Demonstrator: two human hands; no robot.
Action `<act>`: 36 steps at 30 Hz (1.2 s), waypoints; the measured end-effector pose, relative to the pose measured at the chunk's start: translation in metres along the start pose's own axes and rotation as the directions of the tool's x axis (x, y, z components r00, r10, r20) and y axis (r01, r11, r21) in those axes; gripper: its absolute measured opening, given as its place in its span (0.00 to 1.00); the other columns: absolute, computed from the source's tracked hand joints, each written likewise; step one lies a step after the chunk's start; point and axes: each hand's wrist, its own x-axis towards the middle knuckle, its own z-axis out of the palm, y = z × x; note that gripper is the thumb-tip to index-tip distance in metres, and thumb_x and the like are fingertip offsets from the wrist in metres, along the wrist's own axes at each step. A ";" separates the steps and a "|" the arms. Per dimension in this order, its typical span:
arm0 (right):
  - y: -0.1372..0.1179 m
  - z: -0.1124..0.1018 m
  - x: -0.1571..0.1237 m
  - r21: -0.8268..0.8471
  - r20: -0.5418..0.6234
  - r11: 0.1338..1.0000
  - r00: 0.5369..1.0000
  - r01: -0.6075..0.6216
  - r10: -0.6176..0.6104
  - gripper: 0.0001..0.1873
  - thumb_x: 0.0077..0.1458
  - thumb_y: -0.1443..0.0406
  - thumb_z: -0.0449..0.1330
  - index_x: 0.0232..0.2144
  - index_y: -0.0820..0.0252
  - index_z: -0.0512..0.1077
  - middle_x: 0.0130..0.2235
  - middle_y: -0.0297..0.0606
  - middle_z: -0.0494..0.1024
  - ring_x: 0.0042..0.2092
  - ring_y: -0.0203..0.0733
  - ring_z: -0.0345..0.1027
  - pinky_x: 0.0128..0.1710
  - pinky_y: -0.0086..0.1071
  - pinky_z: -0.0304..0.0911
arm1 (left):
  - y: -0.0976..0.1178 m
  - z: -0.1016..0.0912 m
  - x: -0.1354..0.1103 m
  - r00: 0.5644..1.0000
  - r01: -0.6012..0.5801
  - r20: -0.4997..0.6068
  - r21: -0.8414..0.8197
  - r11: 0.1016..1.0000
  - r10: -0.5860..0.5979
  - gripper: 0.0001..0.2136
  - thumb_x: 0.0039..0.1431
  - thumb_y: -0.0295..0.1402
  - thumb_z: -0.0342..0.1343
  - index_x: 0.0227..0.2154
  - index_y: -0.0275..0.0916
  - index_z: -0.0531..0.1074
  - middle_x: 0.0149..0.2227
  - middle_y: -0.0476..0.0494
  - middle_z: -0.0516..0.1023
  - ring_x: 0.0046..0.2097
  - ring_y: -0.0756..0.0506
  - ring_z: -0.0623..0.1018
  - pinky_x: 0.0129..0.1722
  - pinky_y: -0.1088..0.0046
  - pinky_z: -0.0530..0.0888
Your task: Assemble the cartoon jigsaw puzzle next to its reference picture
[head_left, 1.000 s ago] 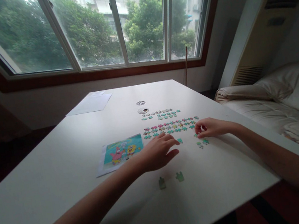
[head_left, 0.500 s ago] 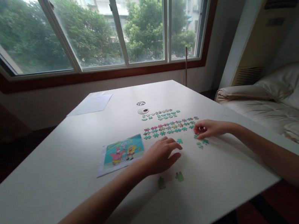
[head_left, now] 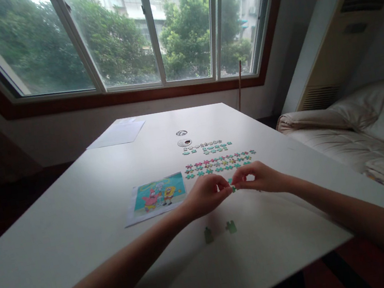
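My left hand (head_left: 206, 195) and my right hand (head_left: 258, 178) meet fingertip to fingertip above the white table (head_left: 80, 221), both pinched on a small teal puzzle piece (head_left: 233, 188) between them. Just beyond lie rows of loose puzzle pieces (head_left: 219, 163), pink, teal and yellow, and a second smaller group (head_left: 211, 147) farther back. Two green pieces (head_left: 219, 231) lie on the table nearer to me. A cartoon reference picture (head_left: 158, 195) lies to the left of my left hand.
Two small round lids or discs (head_left: 183, 138) sit behind the pieces. A sheet of paper (head_left: 116, 133) lies at the table's far left. A cushioned sofa (head_left: 366, 129) and a standing air conditioner (head_left: 339, 35) are on the right; windows face trees.
My right hand has come left from the pieces at the right and my left hand has lifted and pinched; the two now meet on one teal piece.
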 end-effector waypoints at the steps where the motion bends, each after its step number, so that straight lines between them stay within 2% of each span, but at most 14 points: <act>1: -0.001 0.002 0.000 0.015 -0.016 1.000 1.000 -0.007 0.007 0.11 0.51 0.58 0.59 0.32 0.60 0.73 0.29 0.35 0.76 0.30 0.35 0.67 0.31 0.29 0.62 | 0.001 0.001 0.000 1.000 0.009 0.006 -0.009 1.000 -0.009 0.06 0.52 0.30 0.55 0.24 0.36 0.74 0.21 0.51 0.71 0.24 0.53 0.68 0.23 0.80 0.62; 9: 0.000 0.010 -0.001 0.111 -0.089 0.993 0.994 -0.049 0.059 0.11 0.49 0.58 0.61 0.32 0.60 0.73 0.26 0.34 0.74 0.29 0.34 0.65 0.31 0.29 0.62 | 0.001 0.005 -0.001 0.995 0.099 -0.008 -0.069 0.993 -0.100 0.05 0.47 0.30 0.57 0.20 0.36 0.73 0.19 0.52 0.69 0.23 0.52 0.67 0.24 0.79 0.60; 14: -0.003 0.014 -0.001 0.170 -0.098 0.983 0.992 -0.067 0.085 0.12 0.48 0.58 0.62 0.32 0.61 0.73 0.26 0.34 0.74 0.29 0.34 0.65 0.30 0.29 0.61 | 0.003 0.006 -0.002 0.989 0.147 0.028 -0.197 0.969 -0.144 0.03 0.45 0.30 0.58 0.22 0.36 0.74 0.19 0.53 0.69 0.24 0.52 0.66 0.24 0.78 0.60; 17: -0.004 0.017 0.000 0.266 -0.161 0.961 0.980 -0.073 0.119 0.13 0.49 0.56 0.61 0.32 0.61 0.72 0.26 0.35 0.74 0.29 0.35 0.65 0.30 0.29 0.61 | 0.001 0.008 0.000 0.979 0.205 0.065 -0.322 0.924 -0.195 0.05 0.45 0.32 0.59 0.22 0.35 0.73 0.18 0.53 0.67 0.23 0.53 0.65 0.23 0.78 0.60; 20: -0.005 0.017 0.003 0.336 -0.252 0.939 0.953 -0.075 0.166 0.15 0.52 0.54 0.57 0.27 0.61 0.70 0.25 0.35 0.72 0.28 0.34 0.64 0.28 0.29 0.61 | -0.003 0.010 0.002 0.960 0.276 0.089 -0.453 0.848 -0.265 0.09 0.47 0.37 0.58 0.23 0.34 0.71 0.17 0.54 0.64 0.21 0.54 0.63 0.21 0.78 0.59; 24: -0.003 0.017 0.003 0.328 -0.284 0.941 0.941 -0.086 0.185 0.16 0.51 0.54 0.58 0.26 0.61 0.70 0.24 0.34 0.70 0.27 0.34 0.62 0.27 0.29 0.59 | -0.009 0.013 0.002 0.941 0.321 0.102 -0.567 0.758 -0.322 0.14 0.47 0.42 0.58 0.24 0.34 0.70 0.16 0.56 0.59 0.19 0.55 0.59 0.19 0.79 0.56; 27: 0.000 0.018 0.002 0.307 -0.300 0.949 0.939 -0.074 0.170 0.15 0.50 0.54 0.60 0.27 0.61 0.70 0.24 0.32 0.68 0.27 0.33 0.61 0.27 0.28 0.58 | -0.009 0.015 0.001 0.940 0.320 0.107 -0.601 0.732 -0.323 0.16 0.47 0.45 0.58 0.24 0.34 0.70 0.16 0.56 0.59 0.19 0.56 0.58 0.18 0.79 0.55; 31: 0.002 0.020 0.002 0.274 -0.274 0.960 0.951 -0.064 0.142 0.15 0.51 0.55 0.59 0.27 0.62 0.70 0.25 0.33 0.68 0.28 0.34 0.61 0.28 0.29 0.58 | -0.007 0.017 0.000 0.949 0.301 0.101 -0.581 0.757 -0.300 0.16 0.47 0.45 0.58 0.25 0.34 0.70 0.17 0.56 0.60 0.19 0.56 0.58 0.19 0.79 0.56; 36: 0.003 0.014 0.001 0.196 -0.277 0.979 0.954 -0.063 0.117 0.15 0.52 0.55 0.57 0.25 0.62 0.69 0.24 0.32 0.68 0.27 0.34 0.60 0.28 0.29 0.57 | -0.006 0.011 0.001 0.974 0.223 0.071 -0.423 0.878 -0.213 0.12 0.48 0.40 0.58 0.27 0.35 0.74 0.20 0.52 0.67 0.21 0.54 0.62 0.21 0.78 0.60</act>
